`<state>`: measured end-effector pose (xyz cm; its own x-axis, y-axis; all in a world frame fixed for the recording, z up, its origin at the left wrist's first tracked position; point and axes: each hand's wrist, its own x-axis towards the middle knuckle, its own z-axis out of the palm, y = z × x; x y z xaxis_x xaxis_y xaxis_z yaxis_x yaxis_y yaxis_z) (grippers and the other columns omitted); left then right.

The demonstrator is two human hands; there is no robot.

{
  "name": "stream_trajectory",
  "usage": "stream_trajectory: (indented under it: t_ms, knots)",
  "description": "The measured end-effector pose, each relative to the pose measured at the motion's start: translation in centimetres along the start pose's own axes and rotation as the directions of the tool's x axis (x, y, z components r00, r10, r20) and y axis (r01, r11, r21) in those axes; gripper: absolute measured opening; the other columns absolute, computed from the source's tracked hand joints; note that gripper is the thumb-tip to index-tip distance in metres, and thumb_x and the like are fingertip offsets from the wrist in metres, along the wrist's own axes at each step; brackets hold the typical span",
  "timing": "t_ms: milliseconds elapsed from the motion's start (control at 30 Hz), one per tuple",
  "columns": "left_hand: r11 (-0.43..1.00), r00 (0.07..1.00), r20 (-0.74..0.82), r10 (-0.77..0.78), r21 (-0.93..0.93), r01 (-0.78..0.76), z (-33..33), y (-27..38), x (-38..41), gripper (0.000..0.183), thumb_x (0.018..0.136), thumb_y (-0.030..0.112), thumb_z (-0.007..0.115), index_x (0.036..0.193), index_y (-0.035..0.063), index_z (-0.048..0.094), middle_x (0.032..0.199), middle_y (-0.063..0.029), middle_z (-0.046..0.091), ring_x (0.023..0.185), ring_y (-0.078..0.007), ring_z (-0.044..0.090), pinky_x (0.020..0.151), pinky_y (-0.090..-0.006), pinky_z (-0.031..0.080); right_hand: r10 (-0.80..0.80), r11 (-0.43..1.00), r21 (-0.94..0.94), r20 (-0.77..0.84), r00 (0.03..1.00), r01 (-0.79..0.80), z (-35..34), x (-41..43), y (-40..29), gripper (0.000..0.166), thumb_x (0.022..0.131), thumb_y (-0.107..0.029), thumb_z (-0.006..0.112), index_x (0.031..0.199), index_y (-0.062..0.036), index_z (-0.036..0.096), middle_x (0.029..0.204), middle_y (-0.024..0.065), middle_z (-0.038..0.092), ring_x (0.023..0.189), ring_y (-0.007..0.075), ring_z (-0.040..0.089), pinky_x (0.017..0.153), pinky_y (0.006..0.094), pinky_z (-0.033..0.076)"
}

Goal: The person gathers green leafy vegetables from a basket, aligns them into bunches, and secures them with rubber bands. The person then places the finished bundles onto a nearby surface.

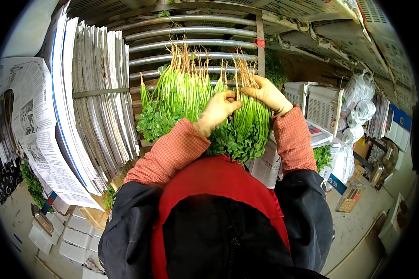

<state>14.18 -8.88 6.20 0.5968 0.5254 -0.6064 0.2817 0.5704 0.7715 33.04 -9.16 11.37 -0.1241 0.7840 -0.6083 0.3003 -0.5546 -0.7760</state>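
Note:
Slender leafy greens with brown roots, which look like Chinese celery or coriander, lie in front of me with the roots pointing away. My right hand point(267, 96) holds a bunch of greens point(253, 122) around its upper stalks, with the thumb on the near side. The thumb and fingers of my left hand point(220, 110) pinch at a thin stalk point(237, 89) by the left edge of that bunch. Both hands seem to wear thin pale gloves. To the left, a wider row of greens point(181, 87) rests on a rack of metal bars point(192, 42).
A strapped stack of newspapers point(97, 90) stands close on the left, with a loose newspaper sheet point(38, 129) beyond it. White plastic crates point(323, 104), clear plastic bags point(359, 94) and a scale display point(351, 197) are at right. Large crates point(335, 45) slant overhead at upper right.

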Motion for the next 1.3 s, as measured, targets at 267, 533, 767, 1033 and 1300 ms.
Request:
stream_trajectory:
  t_ms: [267, 533, 767, 1033, 1300]
  knots:
    - [0.99, 0.996, -0.058, -0.071, -0.123, 0.064, 0.3, -0.9, 0.2, 0.039, 0.089, 0.021, 0.062, 0.118, -0.005, 0.057, 0.104, -0.0136, 0.066, 0.08, -0.0158, 0.063, 0.07, -0.0257, 0.051, 0.143, 0.989, -0.039, -0.074, 0.987, -0.146, -0.4, 0.5, 1.5, 0.038, 0.078, -0.015, 0.065, 0.111, 0.0019, 0.058, 0.085, 0.004, 0.062, 0.069, 0.0094, 0.053, 0.064, 0.0244, 0.045]
    - [0.798, 0.89, -0.174, 0.422, 0.537, -0.274, 2.7, 0.1, -0.8, 0.024, 0.085, 0.021, 0.063, 0.097, 0.0015, 0.066, 0.082, -0.0163, 0.068, 0.063, -0.027, 0.065, 0.061, -0.036, 0.053, -0.009, 1.0, 0.011, -0.008, 1.0, 0.009, 0.2, -0.3, 1.2, 0.053, 0.079, -0.028, 0.074, 0.118, 0.001, 0.054, 0.096, 0.006, 0.064, 0.082, 0.013, 0.057, 0.076, 0.0279, 0.047]
    - [0.873, 0.983, -0.072, 0.169, 0.474, -0.115, 1.1, -0.3, -0.5, 0.03, 0.09, 0.029, 0.057, 0.105, 0.0036, 0.065, 0.085, -0.0113, 0.069, 0.063, -0.0179, 0.065, 0.054, -0.0311, 0.054, 0.112, 0.993, -0.032, -0.149, 0.982, -0.118, 0.0, -0.8, 2.3, 0.033, 0.08, -0.011, 0.066, 0.108, 0.0028, 0.058, 0.087, 0.0066, 0.065, 0.075, 0.012, 0.058, 0.07, 0.0259, 0.048]
    - [0.274, 0.997, -0.056, 0.058, 0.961, 0.038, -0.1, 1.4, 3.1, 0.046, 0.092, 0.031, 0.054, 0.116, -0.0082, 0.049, 0.065, -0.0084, 0.06, 0.047, -0.013, 0.055, 0.038, -0.026, 0.045, 0.165, 0.973, 0.193, -0.207, 0.964, -0.125, -0.9, -1.5, 4.0, 0.026, 0.08, -0.008, 0.062, 0.104, 0.0036, 0.059, 0.086, 0.0064, 0.064, 0.072, 0.0122, 0.06, 0.067, 0.0254, 0.049]
    - [0.642, 0.897, -0.21, 0.389, 0.76, -0.1, -0.6, -0.8, 1.0, 0.036, 0.084, 0.013, 0.06, 0.117, -0.0001, 0.052, 0.074, -0.0043, 0.06, 0.046, -0.006, 0.043, 0.038, -0.021, 0.04, 0.122, 0.963, 0.264, -0.266, 0.956, -0.049, -0.9, -3.0, 3.4, 0.031, 0.08, -0.009, 0.064, 0.108, 0.0017, 0.059, 0.091, 0.0072, 0.065, 0.076, 0.0125, 0.06, 0.072, 0.0255, 0.048]
